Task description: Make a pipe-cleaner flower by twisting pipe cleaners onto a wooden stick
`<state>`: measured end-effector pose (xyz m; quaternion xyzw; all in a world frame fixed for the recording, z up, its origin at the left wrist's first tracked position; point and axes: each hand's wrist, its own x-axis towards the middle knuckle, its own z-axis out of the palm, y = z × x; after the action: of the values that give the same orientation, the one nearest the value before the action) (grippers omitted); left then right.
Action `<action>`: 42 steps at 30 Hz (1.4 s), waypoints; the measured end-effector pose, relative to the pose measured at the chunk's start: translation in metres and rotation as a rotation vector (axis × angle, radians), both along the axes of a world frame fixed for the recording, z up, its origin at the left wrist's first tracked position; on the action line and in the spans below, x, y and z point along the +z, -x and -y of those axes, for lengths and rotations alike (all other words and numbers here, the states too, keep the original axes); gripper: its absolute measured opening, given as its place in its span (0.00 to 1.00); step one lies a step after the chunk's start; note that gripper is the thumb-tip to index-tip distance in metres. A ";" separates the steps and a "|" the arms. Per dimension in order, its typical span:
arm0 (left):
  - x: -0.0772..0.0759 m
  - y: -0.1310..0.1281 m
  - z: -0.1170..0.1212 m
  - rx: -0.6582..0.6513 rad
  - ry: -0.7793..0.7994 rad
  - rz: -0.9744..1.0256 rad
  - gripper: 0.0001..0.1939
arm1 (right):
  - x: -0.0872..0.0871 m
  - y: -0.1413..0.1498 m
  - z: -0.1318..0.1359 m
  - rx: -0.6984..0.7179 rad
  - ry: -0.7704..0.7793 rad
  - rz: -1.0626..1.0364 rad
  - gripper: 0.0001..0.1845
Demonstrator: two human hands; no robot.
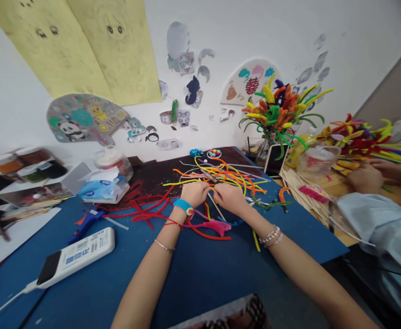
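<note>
Two grips huddled together right at the middle of the blue table (pixel 193 292), and look at that: the left grip (pixel 195 193) and the right grip (pixel 230 199) are curled in, fingertips almost meeting, though the fingers hide which one has hold of what. Out from between them runs a thin pale wooden stick (pixel 217 206), its long axis slanting down and to the right, toward the person, and it passes closest to the right grip. Just beyond the fingers, a tangle of orange and yellow pipe cleaners (pixel 228 179) spreads over the table, red pipe cleaners (pixel 145 212) sprawl beside the left wrist, and a co-worker's hand (pixel 365 178) rests well off to the right.
</note>
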<state>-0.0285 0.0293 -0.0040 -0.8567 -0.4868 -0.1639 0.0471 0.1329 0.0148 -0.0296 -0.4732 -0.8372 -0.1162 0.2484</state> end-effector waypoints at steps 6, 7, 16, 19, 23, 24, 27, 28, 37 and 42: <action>-0.003 -0.010 0.007 0.040 -0.062 -0.028 0.19 | 0.002 -0.009 -0.004 0.036 0.030 -0.073 0.13; -0.004 -0.011 0.007 0.031 -0.063 -0.043 0.19 | 0.001 -0.010 -0.005 0.044 0.043 -0.083 0.12; -0.003 0.007 0.000 0.002 0.191 -0.122 0.12 | -0.006 -0.020 -0.016 0.053 0.155 -0.026 0.14; -0.001 0.012 -0.003 -0.060 0.367 -0.168 0.11 | -0.006 -0.023 -0.018 0.028 0.235 0.010 0.14; -0.002 0.011 -0.003 -0.096 0.424 -0.173 0.13 | -0.006 -0.023 -0.018 -0.019 0.302 0.045 0.15; -0.002 0.010 -0.003 -0.098 0.420 -0.172 0.14 | -0.005 -0.024 -0.018 -0.010 0.309 0.052 0.15; -0.006 0.009 -0.003 -0.117 0.420 -0.173 0.15 | -0.004 -0.025 -0.018 0.019 0.307 0.053 0.14; -0.007 0.009 -0.004 -0.130 0.422 -0.174 0.15 | -0.004 -0.026 -0.018 0.019 0.303 0.048 0.14; -0.017 0.006 -0.006 -0.157 0.413 -0.184 0.10 | -0.005 -0.026 -0.021 0.032 0.317 -0.011 0.13; -0.018 0.006 -0.005 -0.190 0.431 -0.174 0.09 | -0.007 -0.028 -0.025 0.065 0.384 -0.140 0.13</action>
<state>-0.0342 0.0346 -0.0219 -0.8998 -0.4218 0.0144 -0.1108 0.1610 0.0399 -0.0365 -0.4914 -0.8396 0.0868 0.2147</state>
